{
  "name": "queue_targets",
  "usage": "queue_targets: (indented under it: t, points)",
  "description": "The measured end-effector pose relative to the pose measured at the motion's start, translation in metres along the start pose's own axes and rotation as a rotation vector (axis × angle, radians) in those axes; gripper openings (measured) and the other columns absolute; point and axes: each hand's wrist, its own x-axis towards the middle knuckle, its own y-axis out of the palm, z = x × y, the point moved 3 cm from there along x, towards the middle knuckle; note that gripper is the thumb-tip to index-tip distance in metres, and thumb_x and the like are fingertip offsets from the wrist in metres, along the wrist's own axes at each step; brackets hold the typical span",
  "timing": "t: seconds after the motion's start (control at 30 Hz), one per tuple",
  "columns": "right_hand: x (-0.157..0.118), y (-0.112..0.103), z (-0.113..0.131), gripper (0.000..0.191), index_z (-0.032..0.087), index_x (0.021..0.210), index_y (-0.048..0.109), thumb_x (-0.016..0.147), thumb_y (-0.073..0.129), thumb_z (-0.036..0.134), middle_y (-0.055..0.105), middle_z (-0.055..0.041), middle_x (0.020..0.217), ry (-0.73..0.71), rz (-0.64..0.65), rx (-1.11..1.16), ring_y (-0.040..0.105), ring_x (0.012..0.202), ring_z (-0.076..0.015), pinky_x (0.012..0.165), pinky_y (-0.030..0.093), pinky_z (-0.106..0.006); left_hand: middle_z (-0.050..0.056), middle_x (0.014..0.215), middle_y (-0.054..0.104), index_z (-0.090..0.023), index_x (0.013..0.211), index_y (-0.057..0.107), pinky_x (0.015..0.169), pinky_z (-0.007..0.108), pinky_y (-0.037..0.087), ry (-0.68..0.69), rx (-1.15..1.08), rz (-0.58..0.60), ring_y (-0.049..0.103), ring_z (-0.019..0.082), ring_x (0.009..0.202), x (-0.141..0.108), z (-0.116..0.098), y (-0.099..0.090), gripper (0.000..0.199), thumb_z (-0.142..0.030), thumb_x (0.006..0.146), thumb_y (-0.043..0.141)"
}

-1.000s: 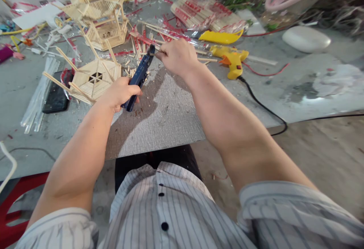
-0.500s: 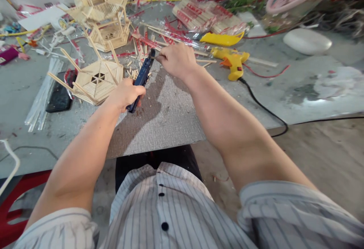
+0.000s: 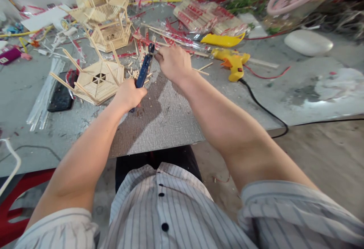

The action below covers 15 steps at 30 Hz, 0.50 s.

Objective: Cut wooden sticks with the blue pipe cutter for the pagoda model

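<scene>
The blue tool (image 3: pixel 144 69) is in the middle, over the surface (image 3: pixel 167 120), with its top end leaning toward 1 o'clock. The fingers of the left hand (image 3: pixel 128 96) are wrapped around its low part, which seems to keep the top end free and the grip strong. The fingers of the right hand (image 3: pixel 174 62) are pinched narrow on a thin bit (image 3: pixel 154 54), maybe wood, right by the tool's top end. Holding it by the tips looks like a way to keep the fingers back from the tool. I can't tell if the tool is touching the bit. Little cut sticks (image 3: pixel 131 73) lie just beside the tool. At 9 o'clock is a wooden base (image 3: pixel 88 76) with its posts up, near enough to reach. The stick tower (image 3: pixel 105 12) stands at 11 o'clock, back from the hands, perhaps so it won't get bumped. The yellow glue gun (image 3: pixel 235 67) lies at 3 o'clock. Compared with half a second ago, the tool is turned and looks thinner, and the right hand is a bit closer to it.
</scene>
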Motion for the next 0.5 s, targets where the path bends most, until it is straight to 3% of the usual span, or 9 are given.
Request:
queue_targets:
  t: [0.13,0.3,0.43,0.5]
  points:
    - [0.001,-0.004,-0.001,0.033,0.026,0.101,0.064,0.093,0.034,0.037,0.068,-0.0103,0.11,-0.011,-0.019,0.026,0.06,0.102,-0.0291,0.077,0.043,-0.036,-0.001,0.044,0.044,-0.021,0.063,0.047,0.065,0.03,0.045,0.062,0.0,-0.062,0.061,0.022,0.066,-0.004,-0.007,-0.005,0.013,-0.016,0.064,0.059]
    - [0.002,-0.005,-0.007,0.032,0.026,0.093,0.062,0.093,0.034,0.041,0.067,-0.0103,0.101,-0.02,-0.074,0.155,0.058,0.104,-0.0295,0.082,0.044,-0.04,0.002,0.055,0.05,-0.021,0.067,0.047,0.073,0.032,0.047,0.106,0.063,-0.123,0.063,0.027,0.085,-0.009,-0.016,-0.008,0.015,-0.014,0.063,0.059]
    - [-0.007,-0.016,-0.002,0.033,0.026,0.097,0.056,0.091,0.036,0.051,0.062,-0.0112,0.111,-0.057,-0.361,0.299,0.048,0.117,-0.0306,0.099,0.037,-0.047,0.002,0.061,0.056,-0.021,0.075,0.049,0.072,0.032,0.048,0.128,0.074,-0.235,0.064,0.026,0.084,-0.006,-0.015,-0.008,0.018,-0.013,0.064,0.06]
    - [-0.016,-0.02,0.009,0.028,0.027,0.097,0.05,0.09,0.04,0.052,0.056,-0.0086,0.116,-0.106,-0.506,0.444,0.045,0.118,-0.0263,0.106,0.033,-0.043,0.001,0.058,0.055,-0.021,0.079,0.05,0.066,0.031,0.048,0.102,0.001,-0.272,0.064,0.024,0.075,-0.003,-0.01,-0.007,0.018,-0.014,0.066,0.06]
